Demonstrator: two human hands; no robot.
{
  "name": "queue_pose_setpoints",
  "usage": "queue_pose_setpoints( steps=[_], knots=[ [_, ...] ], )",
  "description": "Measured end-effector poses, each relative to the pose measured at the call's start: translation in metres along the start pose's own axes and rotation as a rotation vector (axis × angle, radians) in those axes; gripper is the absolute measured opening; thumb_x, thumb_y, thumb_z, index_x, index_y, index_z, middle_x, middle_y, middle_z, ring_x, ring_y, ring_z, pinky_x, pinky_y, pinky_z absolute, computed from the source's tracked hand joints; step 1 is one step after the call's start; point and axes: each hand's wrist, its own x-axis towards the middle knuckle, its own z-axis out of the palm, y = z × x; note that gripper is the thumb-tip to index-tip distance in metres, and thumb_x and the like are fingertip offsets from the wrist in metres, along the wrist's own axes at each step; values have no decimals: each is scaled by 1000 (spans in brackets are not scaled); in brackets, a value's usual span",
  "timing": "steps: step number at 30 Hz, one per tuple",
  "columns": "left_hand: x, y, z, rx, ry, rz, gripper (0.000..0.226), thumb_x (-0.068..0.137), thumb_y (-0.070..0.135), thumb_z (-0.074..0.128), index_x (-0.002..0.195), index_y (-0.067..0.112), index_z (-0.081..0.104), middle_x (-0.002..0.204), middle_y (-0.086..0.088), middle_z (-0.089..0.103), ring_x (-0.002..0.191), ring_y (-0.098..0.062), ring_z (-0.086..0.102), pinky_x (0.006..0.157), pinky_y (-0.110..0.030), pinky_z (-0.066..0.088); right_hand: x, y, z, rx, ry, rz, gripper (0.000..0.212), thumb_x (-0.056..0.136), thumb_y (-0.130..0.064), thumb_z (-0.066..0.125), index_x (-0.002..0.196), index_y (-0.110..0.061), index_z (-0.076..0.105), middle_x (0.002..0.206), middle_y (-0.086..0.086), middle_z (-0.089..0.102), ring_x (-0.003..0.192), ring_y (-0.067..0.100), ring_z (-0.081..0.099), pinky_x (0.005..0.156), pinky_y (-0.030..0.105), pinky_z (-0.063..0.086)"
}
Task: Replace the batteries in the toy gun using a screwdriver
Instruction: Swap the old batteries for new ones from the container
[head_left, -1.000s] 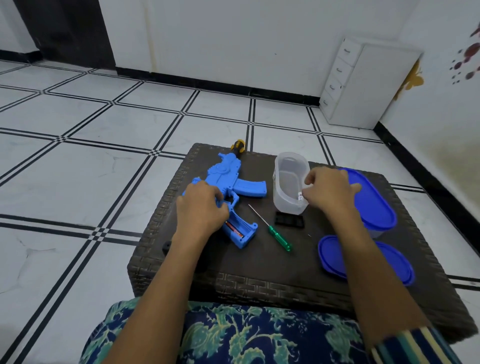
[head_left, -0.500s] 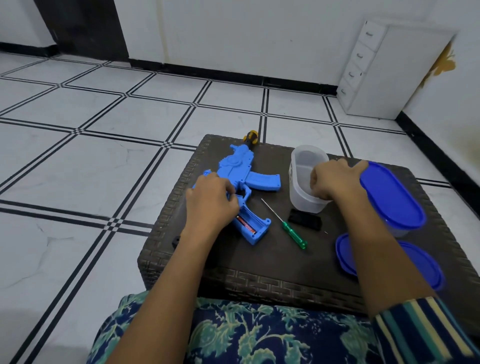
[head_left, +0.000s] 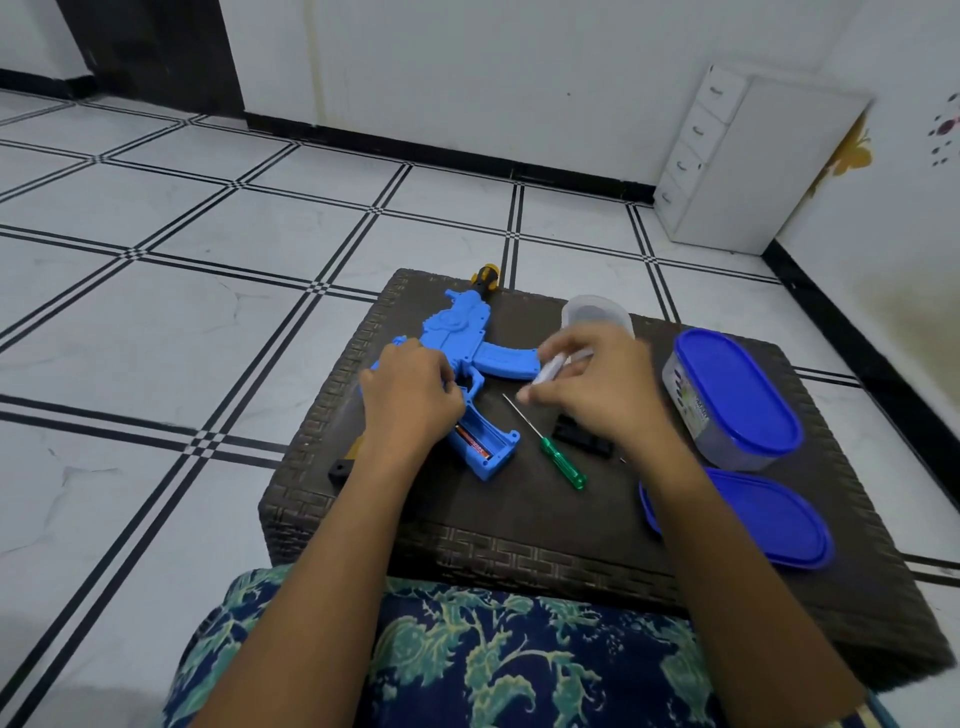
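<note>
A blue toy gun lies on the dark woven table, its grip compartment open with one battery inside. My left hand grips the gun near the trigger. My right hand hovers just right of the gun and pinches a pale battery between its fingertips. A green-handled screwdriver lies on the table between the two hands. The black compartment cover rests under my right wrist, partly hidden.
A clear open tub stands behind my right hand. A lidded tub with a blue lid and a loose blue lid sit at the right. A yellow-black tool lies at the far edge, a small black piece at the left edge.
My right hand has come out of the clear tub with a pale battery and moved left toward the gun. My left hand has stayed on the gun.
</note>
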Motion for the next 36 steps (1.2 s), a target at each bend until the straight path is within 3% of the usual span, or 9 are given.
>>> queue_pose_setpoints(
  steps=[4,9,13,17,22,27,31,36],
  knots=[
    [2,-7,1,-40,4,5,13,83,21,58,85,22,71,85,6,43,102,-24,51,85,-44,42,-18,6,31,-31,-174,18,24,65,-12,90,65,-20,67,64,-2,63,53,4,52,53,18,42],
    [2,-10,1,-55,-13,20,14,82,21,59,87,23,71,86,8,43,101,-23,51,86,-43,43,-17,2,40,-214,-176,-63,3,78,-13,79,78,-16,77,79,-3,65,62,5,54,56,16,42],
    [3,-10,1,-63,-9,29,14,83,22,58,88,23,72,87,8,44,102,-23,52,89,-46,44,-21,-1,40,-404,-212,-159,9,85,-14,71,91,-15,78,92,1,71,82,12,63,74,29,56],
    [2,-9,1,-66,1,35,14,83,21,58,87,21,72,84,8,43,100,-22,52,89,-45,44,-22,-2,50,-549,-260,-163,15,86,-15,69,99,-10,72,102,9,69,95,23,63,81,39,57],
    [1,-9,2,-51,20,45,15,83,20,58,87,20,72,82,8,44,99,-22,52,86,-43,43,-19,4,52,-500,-240,-164,8,83,-21,76,90,-17,75,93,1,70,91,20,65,78,39,55],
    [2,-11,4,-64,19,53,15,83,19,59,89,19,73,76,10,42,98,-22,53,86,-45,47,-11,14,48,-257,-255,31,50,68,-28,90,110,-21,63,92,-5,62,81,11,58,72,27,49],
    [4,-12,4,-86,18,43,14,80,17,61,85,19,74,67,13,39,88,-23,55,80,-43,50,0,13,51,-211,-294,218,32,66,-27,91,89,-10,76,88,1,73,84,16,67,75,33,57],
    [6,-15,8,-84,40,48,14,81,18,61,85,20,74,67,14,41,79,-15,47,78,-41,49,9,9,54,-184,-326,313,20,67,-22,90,79,-11,78,80,6,76,63,16,62,78,40,61]
  ],
)
